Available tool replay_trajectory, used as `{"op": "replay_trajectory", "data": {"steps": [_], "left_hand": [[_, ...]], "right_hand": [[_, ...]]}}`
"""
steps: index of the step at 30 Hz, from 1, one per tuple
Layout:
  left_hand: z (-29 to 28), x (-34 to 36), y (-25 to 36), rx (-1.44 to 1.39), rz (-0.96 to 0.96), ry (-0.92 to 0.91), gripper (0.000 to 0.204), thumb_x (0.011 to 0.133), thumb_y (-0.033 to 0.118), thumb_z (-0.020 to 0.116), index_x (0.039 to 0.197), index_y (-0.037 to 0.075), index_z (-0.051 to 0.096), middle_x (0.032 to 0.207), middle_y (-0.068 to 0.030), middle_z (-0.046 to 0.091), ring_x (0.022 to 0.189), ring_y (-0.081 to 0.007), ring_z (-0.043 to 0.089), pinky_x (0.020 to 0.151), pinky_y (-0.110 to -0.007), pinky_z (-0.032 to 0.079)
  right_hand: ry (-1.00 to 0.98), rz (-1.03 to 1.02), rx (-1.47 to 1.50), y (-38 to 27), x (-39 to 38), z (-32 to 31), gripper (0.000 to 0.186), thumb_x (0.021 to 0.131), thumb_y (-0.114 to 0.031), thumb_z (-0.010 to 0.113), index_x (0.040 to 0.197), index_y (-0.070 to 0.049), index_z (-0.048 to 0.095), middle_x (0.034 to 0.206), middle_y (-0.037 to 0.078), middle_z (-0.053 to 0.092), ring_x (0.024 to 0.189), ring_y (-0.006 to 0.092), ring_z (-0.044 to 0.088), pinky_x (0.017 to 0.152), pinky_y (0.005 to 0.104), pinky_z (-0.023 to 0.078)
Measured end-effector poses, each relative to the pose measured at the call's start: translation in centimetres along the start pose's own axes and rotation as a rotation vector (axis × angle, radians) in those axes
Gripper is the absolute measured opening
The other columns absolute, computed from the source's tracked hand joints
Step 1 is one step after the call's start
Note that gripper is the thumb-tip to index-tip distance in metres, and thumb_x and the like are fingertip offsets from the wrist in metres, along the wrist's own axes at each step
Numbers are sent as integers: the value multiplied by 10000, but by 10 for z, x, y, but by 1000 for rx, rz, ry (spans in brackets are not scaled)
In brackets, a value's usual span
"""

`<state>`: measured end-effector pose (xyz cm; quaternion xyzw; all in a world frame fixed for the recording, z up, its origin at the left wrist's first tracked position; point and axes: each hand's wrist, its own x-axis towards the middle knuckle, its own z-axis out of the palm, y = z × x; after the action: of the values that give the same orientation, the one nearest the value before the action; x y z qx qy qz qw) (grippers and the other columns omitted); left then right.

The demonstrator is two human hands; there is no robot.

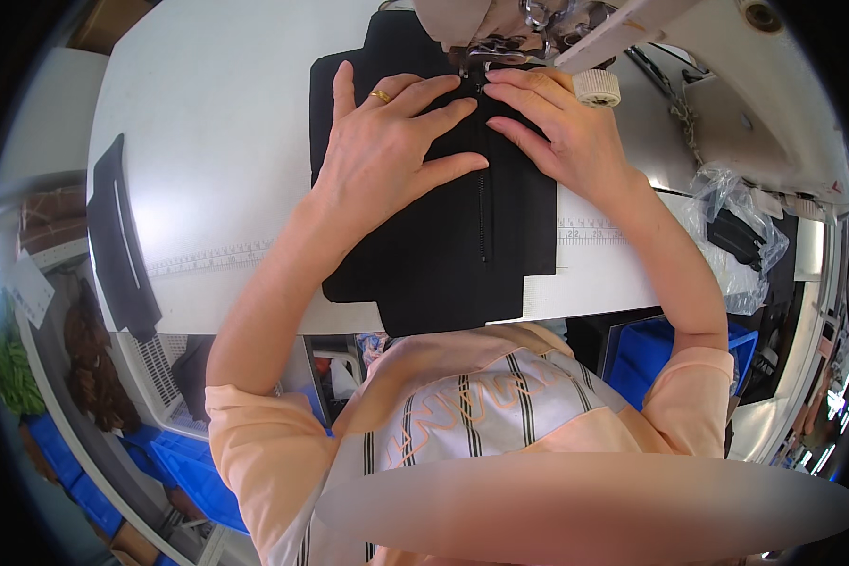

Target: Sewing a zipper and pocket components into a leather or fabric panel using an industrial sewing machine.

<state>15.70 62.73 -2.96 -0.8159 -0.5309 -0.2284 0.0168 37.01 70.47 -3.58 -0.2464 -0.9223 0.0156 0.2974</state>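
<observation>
A black fabric piece [415,264] with notched corners lies on the white sewing table [198,141], a black zipper [483,222] running down it below the sewing machine's needle and presser foot [472,66]. My left hand [382,146] rests open on the fabric, fingers spread beside the zipper, a gold ring on one. My right hand [561,132] lies open on the fabric right of the zipper, fingertips close to the presser foot and beside a white knob [596,88].
A dark strip piece [123,245] lies at the left table edge, near a printed ruler. A plastic bag with dark items [731,245] sits at the right. Below the table are a white basket [160,377] and blue bins [632,368].
</observation>
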Motion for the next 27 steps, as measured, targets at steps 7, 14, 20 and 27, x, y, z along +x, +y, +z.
{"op": "replay_trajectory", "data": {"steps": [7, 14, 20, 27], "left_hand": [[1, 2, -4, 24, 9, 7, 487, 782, 457, 711, 1176, 173, 675, 1266, 5, 604, 1157, -230, 548, 1050, -647, 232], [5, 0, 1, 28, 33, 11, 423, 829, 413, 678, 1176, 172, 674, 1215, 8, 611, 1113, -252, 566, 1034, -652, 247], [5, 0, 0, 7, 44, 38, 375, 828, 416, 674, 1093, 152, 696, 1185, -9, 610, 1090, -249, 580, 1010, -676, 276], [6, -3, 1, 15, 33, 31, 384, 839, 408, 670, 1153, 189, 688, 1223, 8, 609, 1101, -256, 567, 1032, -653, 245]], "right_hand": [[31, -20, 18, 5, 2, 2, 285, 788, -227, 743, 1042, -107, 701, 991, 60, 683, 873, 252, 622, 753, 346, 518], [41, 97, 88, 7, 6, 12, 269, 804, -268, 725, 1022, -112, 702, 934, 98, 667, 864, 280, 601, 729, 373, 505], [53, 299, 19, -4, 16, 28, 221, 866, -267, 653, 988, -90, 701, 886, 132, 651, 817, 305, 583, 689, 408, 477], [-6, 228, -13, 9, 9, 27, 228, 889, -197, 615, 1066, -54, 636, 867, 139, 626, 772, 315, 583, 706, 393, 471]]}}
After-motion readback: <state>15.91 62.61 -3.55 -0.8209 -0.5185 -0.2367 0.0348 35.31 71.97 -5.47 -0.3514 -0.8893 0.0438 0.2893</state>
